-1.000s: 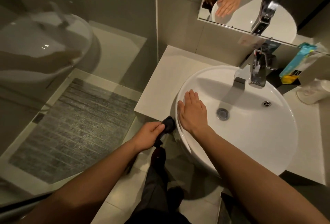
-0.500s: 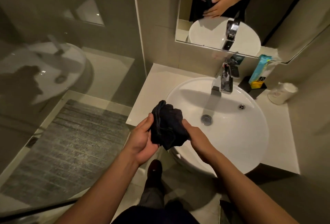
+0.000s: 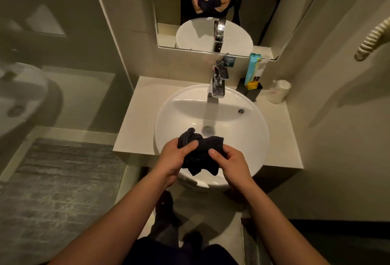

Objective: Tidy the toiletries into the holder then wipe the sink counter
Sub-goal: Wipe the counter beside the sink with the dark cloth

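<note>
The person is holding a dark cloth (image 3: 200,152) with both hands, just above the front part of the round white sink (image 3: 242,138). The left hand (image 3: 175,159) is curling closed around the left side of the cloth, with its thumb pressing on top. The right hand (image 3: 231,162) is curling closed around the right side, thumb on top too. So the cloth is lying sideways between the two hands, and both hands are just as near to it. It is looking soft, thick and bunched up, with floppy corners hanging down toward the sink.

The tabletop (image 3: 139,121) is pale, flat and smooth, and it is wrapping around the sink. The bare part left of the sink is close to the left hand, so I am guessing the wiping could be starting there, once the cloth is folded into a neat pad.

Behind the sink, the shiny metal tap (image 3: 218,83) is standing up. To the right of the tap, a small black holder (image 3: 252,91) is sitting on the tabletop with a blue and yellow packet (image 3: 254,70) standing in it. It is dim there, so the packet may be a tube or a pack. Right of the holder, a white cup (image 3: 278,91) is resting near the wall. The tidying is looking done, and the wiping is the part left.
</note>
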`<state>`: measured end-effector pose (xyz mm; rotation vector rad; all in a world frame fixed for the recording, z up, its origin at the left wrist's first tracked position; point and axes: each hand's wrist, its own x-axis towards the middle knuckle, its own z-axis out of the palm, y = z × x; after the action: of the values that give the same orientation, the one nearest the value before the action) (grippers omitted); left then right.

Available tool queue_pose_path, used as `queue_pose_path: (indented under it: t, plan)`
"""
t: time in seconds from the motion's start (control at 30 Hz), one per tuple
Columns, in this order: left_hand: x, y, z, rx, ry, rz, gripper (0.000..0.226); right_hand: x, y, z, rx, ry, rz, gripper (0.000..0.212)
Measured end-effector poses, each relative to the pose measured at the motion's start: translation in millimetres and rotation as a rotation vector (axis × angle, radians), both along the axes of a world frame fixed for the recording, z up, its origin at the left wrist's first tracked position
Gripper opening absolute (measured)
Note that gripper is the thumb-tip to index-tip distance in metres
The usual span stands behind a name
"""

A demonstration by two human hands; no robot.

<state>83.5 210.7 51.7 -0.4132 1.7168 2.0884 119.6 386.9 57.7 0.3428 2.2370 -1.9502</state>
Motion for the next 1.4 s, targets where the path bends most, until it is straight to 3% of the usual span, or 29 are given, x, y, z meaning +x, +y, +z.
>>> queue_pose_path:
  t: [0.23,0.4,0.57,0.73,0.9,1.0,1.1,1.2,1.27,1.33,1.4]
  plan:
    - [15.4,0.9,-17.4,-0.343,0.118,-0.167,0.008,28.5,19.1,-13.7,0.033,-0.008,-0.138,0.018]
    - [28.9,0.2,-28.6,-0.49,0.085,-0.221,0.009,46.3,31.4,-30.8,0.102,-0.065,-0.192,0.015]
    - [41.1,7.1,-45.9,-0.627,0.054,-0.259,0.009,52.1,38.6,-54.5,0.286,-0.13,-0.179,0.019]
    - [46.7,21.2,-46.4,-0.875,0.09,-0.265,0.017,50.2,36.8,-65.5,0.504,-0.21,-0.13,0.041]
    - [54.7,24.2,-43.6,-1.08,0.168,-0.343,0.018,50.3,32.5,-64.4,0.758,-0.229,-0.062,0.034]
    - [58.6,21.6,-42.6,-1.157,0.222,-0.407,0.022,52.4,31.3,-63.2,0.81,-0.224,-0.073,0.03]
    - [60.7,18.8,-42.2,-1.245,0.277,-0.475,0.025,51.8,33.4,-59.5,0.93,-0.215,-0.066,0.042]
    - [58.6,15.7,-41.3,-1.386,0.526,-0.518,0.031,50.9,41.8,-59.0,1.112,-0.022,0.05,0.06]
    - [56.2,14.0,-45.4,-1.355,0.744,-0.597,0.049,49.4,48.9,-58.8,1.094,0.095,0.239,0.068]
    - [51.0,10.5,-53.2,-1.334,0.831,-0.809,0.074,46.1,55.3,-60.8,1.093,0.122,0.471,0.079]
    - [45.6,9.5,-64.5,-1.388,0.852,-0.996,0.083,44.2,58.7,-66.1,1.144,0.101,0.639,0.081]
